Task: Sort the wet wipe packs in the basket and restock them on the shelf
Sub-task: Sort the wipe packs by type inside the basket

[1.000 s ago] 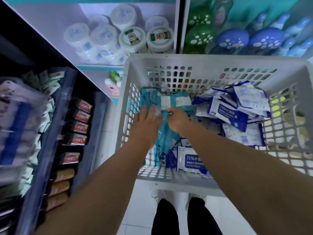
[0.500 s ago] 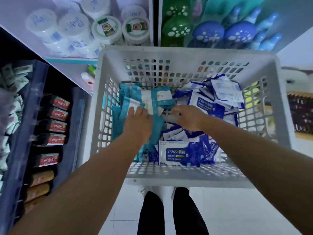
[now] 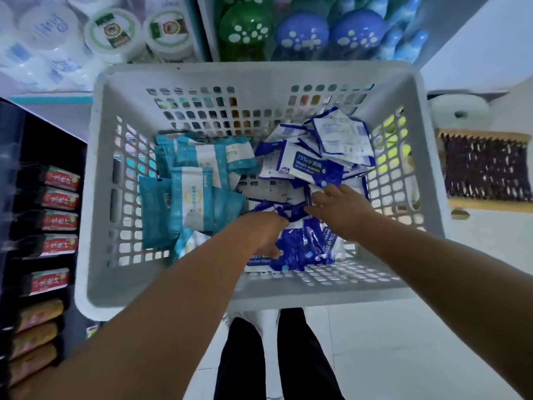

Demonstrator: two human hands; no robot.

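Blue alcohol wipe packs [image 3: 302,166]: our right hand [image 3: 341,209] open, touching them.
Left hand [image 3: 261,232]: grip unclear.
Basket [image 3: 253,76]: teal packs [image 3: 190,192] left.

Open from above into white basket [image 3: 427,157]; perforated walls block all four sides. Teal wipe packs [image 3: 190,194] fill left half, blue alcohol wipe packs [image 3: 314,166] piled at right w/ more along near wall. Bare floor strip btwn the two piles, centre. Shelf w/ round tubs [image 3: 115,33] & paw-print bottles [image 3: 302,33] close behind far wall.
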